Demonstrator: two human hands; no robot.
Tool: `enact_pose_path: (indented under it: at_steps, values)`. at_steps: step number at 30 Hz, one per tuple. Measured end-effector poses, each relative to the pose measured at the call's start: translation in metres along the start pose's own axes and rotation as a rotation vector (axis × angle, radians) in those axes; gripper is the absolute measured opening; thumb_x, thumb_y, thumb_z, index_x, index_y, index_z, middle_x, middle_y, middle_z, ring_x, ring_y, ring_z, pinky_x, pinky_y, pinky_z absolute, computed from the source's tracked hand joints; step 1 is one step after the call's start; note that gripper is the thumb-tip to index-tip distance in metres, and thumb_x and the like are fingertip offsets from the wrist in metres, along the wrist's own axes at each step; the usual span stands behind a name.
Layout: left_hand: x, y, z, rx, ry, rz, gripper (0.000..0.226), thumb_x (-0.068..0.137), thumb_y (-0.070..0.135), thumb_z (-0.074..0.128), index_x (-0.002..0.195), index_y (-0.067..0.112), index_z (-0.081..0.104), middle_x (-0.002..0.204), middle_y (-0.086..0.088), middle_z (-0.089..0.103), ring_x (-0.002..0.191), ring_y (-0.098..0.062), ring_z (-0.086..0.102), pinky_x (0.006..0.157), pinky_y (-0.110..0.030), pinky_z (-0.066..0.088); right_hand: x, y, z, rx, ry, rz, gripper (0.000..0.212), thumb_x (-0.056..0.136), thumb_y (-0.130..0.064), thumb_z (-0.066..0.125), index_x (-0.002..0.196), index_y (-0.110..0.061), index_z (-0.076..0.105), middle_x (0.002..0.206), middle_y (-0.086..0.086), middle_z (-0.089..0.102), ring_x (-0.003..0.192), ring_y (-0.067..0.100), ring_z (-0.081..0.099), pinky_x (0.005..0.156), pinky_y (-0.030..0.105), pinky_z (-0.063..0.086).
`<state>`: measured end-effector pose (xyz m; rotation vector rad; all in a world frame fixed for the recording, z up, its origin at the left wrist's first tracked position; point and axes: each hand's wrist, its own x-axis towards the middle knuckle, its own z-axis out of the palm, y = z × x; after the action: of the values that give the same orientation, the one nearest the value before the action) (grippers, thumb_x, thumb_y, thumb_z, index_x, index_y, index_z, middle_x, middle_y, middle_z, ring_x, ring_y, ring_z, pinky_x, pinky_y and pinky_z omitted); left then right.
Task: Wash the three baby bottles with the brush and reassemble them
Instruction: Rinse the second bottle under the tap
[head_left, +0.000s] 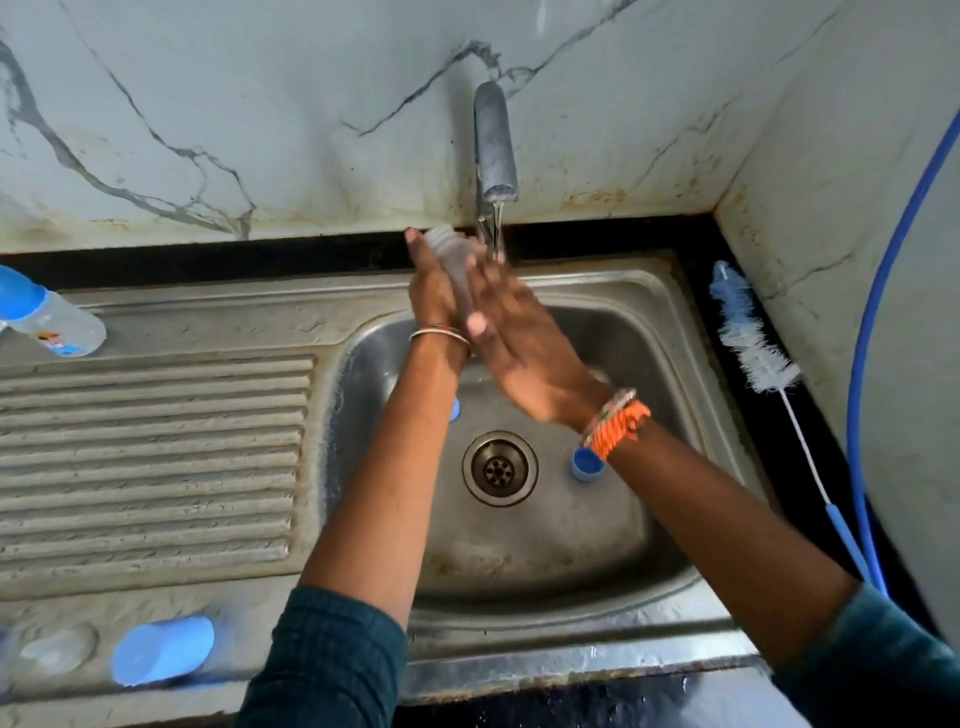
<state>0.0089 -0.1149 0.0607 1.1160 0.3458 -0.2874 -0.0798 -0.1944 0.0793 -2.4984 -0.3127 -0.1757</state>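
I hold one clear bottle (451, 260) between my left hand (431, 291) and right hand (511, 332), fingers straight and pressed flat against its sides, mouth end up beside the tap (496, 143), whose water runs down into the sink (654, 332). In the basin lie two blue caps, one (587, 464) right of the drain (500, 468), one (455, 408) half hidden by my left arm. One capped bottle (49, 319) with an unreadable label lies on the drainboard's far left, another bottle with a blue cap (163, 649) on the near rim, blurred; one brush (753, 348) lies on the tabletop at right.
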Motion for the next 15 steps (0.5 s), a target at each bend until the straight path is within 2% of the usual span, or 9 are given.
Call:
enact_pose_path:
  at_steps: [2, 3, 5, 7, 10, 12, 13, 15]
  values:
    - [0.010, 0.007, -0.006, -0.025, -0.008, -0.041, 0.079, 0.082, 0.075, 0.035, 0.106, 0.006, 0.064, 0.103, -0.014, 0.069, 0.095, -0.027, 0.067, 0.097, -0.044, 0.048, -0.022, -0.003, 0.004, -0.072, -0.047, -0.045, 0.064, 0.098, -0.042, 0.012, 0.152, -0.008, 0.005, 0.160, 0.008, -0.002, 0.148, 0.016, -0.007, 0.119, 0.026, -0.005]
    - [0.007, 0.008, -0.005, -0.048, -0.106, -0.055, 0.073, 0.088, 0.070, 0.030, 0.105, 0.007, 0.063, 0.100, -0.012, 0.069, 0.091, -0.025, 0.067, 0.094, -0.040, 0.050, -0.021, -0.005, -0.001, -0.077, -0.023, -0.046, 0.065, 0.097, -0.042, 0.010, 0.152, -0.007, 0.005, 0.160, 0.009, -0.002, 0.148, 0.017, -0.006, 0.119, 0.027, -0.003]
    - [-0.013, -0.003, 0.004, -0.104, -0.244, -0.079, 0.063, 0.097, 0.059, 0.019, 0.103, 0.015, 0.064, 0.096, -0.004, 0.071, 0.089, -0.017, 0.068, 0.088, -0.033, 0.052, 0.000, -0.005, -0.008, -0.021, 0.041, 0.054, 0.065, 0.097, -0.040, 0.011, 0.152, -0.006, 0.005, 0.160, 0.010, -0.001, 0.148, 0.018, -0.004, 0.120, 0.029, -0.001]
    - [-0.024, -0.018, 0.009, -0.166, -0.343, -0.084, 0.058, 0.099, 0.052, 0.013, 0.109, 0.021, 0.061, 0.101, 0.003, 0.072, 0.095, -0.010, 0.067, 0.089, -0.030, 0.050, 0.019, -0.005, -0.013, 0.048, 0.072, 0.155, 0.066, 0.096, -0.039, 0.013, 0.152, -0.006, 0.005, 0.160, 0.010, 0.000, 0.148, 0.018, -0.003, 0.120, 0.028, 0.000]
    - [-0.020, -0.016, 0.004, -0.214, -0.297, -0.039, 0.063, 0.096, 0.061, 0.014, 0.114, 0.019, 0.058, 0.107, 0.002, 0.070, 0.101, -0.012, 0.065, 0.090, -0.030, 0.048, 0.010, -0.002, -0.003, -0.006, 0.075, 0.084, 0.067, 0.097, -0.039, 0.020, 0.151, -0.002, 0.004, 0.159, 0.015, 0.001, 0.148, 0.021, -0.004, 0.118, 0.023, -0.003]
    - [-0.008, -0.008, 0.000, -0.252, -0.179, -0.065, 0.067, 0.092, 0.067, 0.023, 0.099, 0.012, 0.061, 0.088, -0.004, 0.071, 0.084, -0.017, 0.068, 0.086, -0.032, 0.051, -0.011, 0.004, 0.006, 0.072, 0.065, 0.043, 0.065, 0.100, -0.034, 0.029, 0.150, -0.002, 0.002, 0.159, 0.015, 0.000, 0.147, 0.018, -0.006, 0.114, 0.011, -0.001]
    - [-0.004, -0.005, -0.001, -0.303, -0.138, -0.053, 0.064, 0.092, 0.066, 0.026, 0.092, 0.012, 0.060, 0.078, -0.004, 0.069, 0.073, -0.016, 0.067, 0.080, -0.031, 0.053, -0.019, 0.007, 0.010, 0.157, 0.053, 0.050, 0.064, 0.101, -0.030, 0.032, 0.151, -0.005, 0.000, 0.160, 0.013, -0.001, 0.146, 0.014, -0.006, 0.109, 0.003, 0.002]
    - [-0.001, -0.003, -0.001, -0.309, -0.150, -0.019, 0.061, 0.092, 0.066, 0.027, 0.087, 0.013, 0.058, 0.072, -0.003, 0.066, 0.064, -0.015, 0.064, 0.069, -0.027, 0.053, -0.018, 0.004, 0.007, 0.360, 0.057, 0.067, 0.066, 0.099, -0.034, 0.041, 0.150, -0.014, 0.004, 0.160, 0.009, 0.008, 0.144, 0.007, 0.004, 0.105, -0.002, 0.008]
